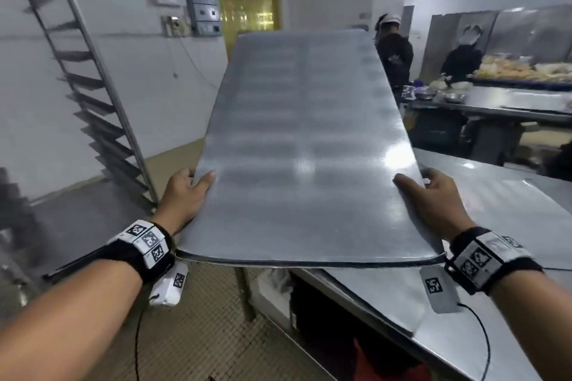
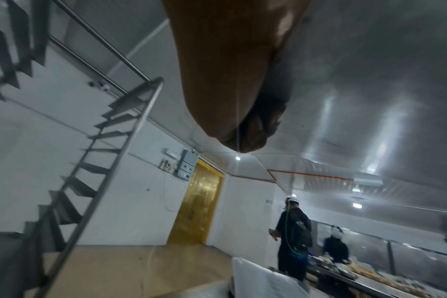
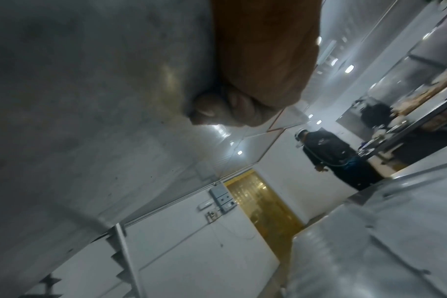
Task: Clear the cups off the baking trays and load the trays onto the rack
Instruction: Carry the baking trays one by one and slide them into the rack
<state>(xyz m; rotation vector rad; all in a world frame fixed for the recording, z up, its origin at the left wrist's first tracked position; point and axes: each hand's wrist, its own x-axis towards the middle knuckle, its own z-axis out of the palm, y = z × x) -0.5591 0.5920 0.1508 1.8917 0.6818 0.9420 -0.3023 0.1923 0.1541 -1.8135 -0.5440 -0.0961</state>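
Hands: left hand [image 1: 182, 195] and right hand [image 1: 433, 198] each grasp side edge of baking tray [image 1: 303, 139], lifted above tabletop [image 1: 495, 195]; rack [image 1: 93, 77] at left.

Steel table [image 1: 483, 315] at right: flat metal tray [image 1: 532, 216] on top, sensor tag [image 1: 439, 291] near edge.

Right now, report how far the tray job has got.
Done: the baking tray in hand carries no cups. In hand: the left hand and right hand grip its near corners, holding it off the steel table, far end tilted up. Left: it is not yet on the rack at left, whose visible runners look empty. Other trays or cups: none in view.
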